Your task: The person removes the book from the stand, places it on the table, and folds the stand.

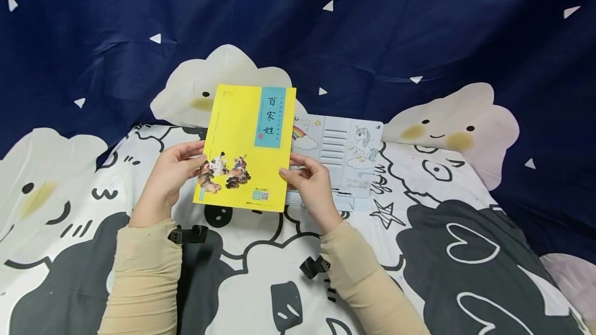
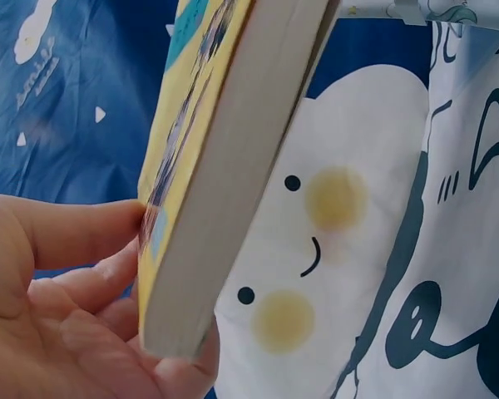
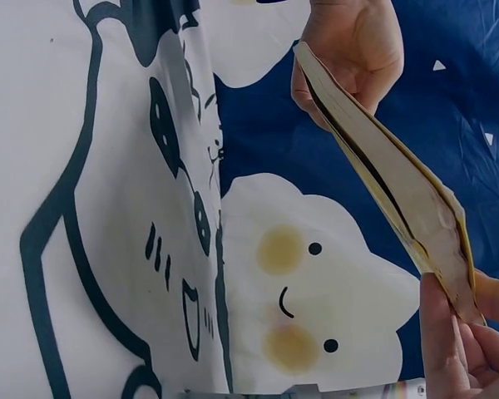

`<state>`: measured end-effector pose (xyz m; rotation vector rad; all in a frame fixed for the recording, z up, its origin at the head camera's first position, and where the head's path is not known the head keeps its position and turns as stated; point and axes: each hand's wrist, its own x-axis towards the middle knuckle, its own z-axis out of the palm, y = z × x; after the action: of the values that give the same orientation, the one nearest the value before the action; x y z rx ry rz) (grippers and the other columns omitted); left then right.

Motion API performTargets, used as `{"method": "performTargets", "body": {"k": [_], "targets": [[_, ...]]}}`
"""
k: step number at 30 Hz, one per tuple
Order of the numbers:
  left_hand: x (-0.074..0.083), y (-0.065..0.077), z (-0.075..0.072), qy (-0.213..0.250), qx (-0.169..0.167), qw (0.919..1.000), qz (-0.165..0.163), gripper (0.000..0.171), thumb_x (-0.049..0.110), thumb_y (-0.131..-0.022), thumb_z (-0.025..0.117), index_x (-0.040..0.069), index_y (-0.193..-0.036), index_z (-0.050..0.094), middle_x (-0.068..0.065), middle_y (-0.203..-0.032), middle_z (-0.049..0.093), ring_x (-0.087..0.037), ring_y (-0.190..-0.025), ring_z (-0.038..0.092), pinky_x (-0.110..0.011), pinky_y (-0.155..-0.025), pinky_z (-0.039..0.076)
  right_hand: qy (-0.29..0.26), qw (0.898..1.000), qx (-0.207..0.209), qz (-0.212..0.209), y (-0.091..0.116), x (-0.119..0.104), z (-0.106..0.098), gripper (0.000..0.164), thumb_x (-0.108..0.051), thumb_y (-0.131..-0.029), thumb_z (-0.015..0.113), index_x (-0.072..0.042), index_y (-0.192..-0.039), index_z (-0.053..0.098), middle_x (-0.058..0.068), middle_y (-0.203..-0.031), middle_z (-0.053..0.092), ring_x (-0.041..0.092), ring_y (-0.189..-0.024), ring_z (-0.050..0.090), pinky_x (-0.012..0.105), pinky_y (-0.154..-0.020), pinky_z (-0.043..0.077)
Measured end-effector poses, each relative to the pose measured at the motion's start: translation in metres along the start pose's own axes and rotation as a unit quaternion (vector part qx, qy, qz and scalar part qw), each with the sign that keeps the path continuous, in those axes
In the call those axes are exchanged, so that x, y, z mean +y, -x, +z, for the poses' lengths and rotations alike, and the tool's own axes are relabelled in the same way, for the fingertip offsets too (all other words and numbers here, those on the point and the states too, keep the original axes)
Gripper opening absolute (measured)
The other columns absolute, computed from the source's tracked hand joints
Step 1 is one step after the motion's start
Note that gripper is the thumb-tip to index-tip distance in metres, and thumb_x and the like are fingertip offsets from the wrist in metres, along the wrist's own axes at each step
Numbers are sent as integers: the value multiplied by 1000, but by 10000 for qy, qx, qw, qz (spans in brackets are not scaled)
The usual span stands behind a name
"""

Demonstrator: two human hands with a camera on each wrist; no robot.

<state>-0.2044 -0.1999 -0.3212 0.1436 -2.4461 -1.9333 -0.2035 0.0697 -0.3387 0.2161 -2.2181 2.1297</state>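
Observation:
A yellow book (image 1: 237,138) with a blue title strip and small painted figures on its cover is held upright above the cloth. My left hand (image 1: 179,172) grips its left edge, thumb on the front and fingers behind. On the opposite edge, my right hand (image 1: 309,182) pinches the book between thumb and fingers. The thick page block (image 2: 241,166) faces the left wrist camera. In the right wrist view, a narrow dark gap shows between the pages and the cover of the book (image 3: 399,183).
Behind the book, to the right, a pale stand (image 1: 358,154) with a unicorn and rainbow print sits on the patterned cloth (image 1: 251,283); the book hides its left part. A dark blue curtain (image 1: 372,40) with clouds and white triangles hangs at the back.

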Motion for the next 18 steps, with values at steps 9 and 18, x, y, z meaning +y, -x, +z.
{"method": "performTargets", "body": {"k": [9,18], "targets": [[-6,-3,-2,35,417,9984,-393,47,23,-104,50,3,-147,46,7,-107,55,-2,-92,56,-16,-76,50,201,9997,-15,145,-3,6,14,40,-5,-88,73,-4,-127,66,12,-114,65,10,-80,66,27,-70,60],[-13,-7,-3,-114,567,9959,-693,47,27,-107,41,5,-149,43,-1,-119,55,-5,-96,54,-19,-79,48,213,9994,16,257,-5,11,27,40,-3,-87,73,-3,-127,66,13,-114,64,10,-80,64,26,-69,60]]}}
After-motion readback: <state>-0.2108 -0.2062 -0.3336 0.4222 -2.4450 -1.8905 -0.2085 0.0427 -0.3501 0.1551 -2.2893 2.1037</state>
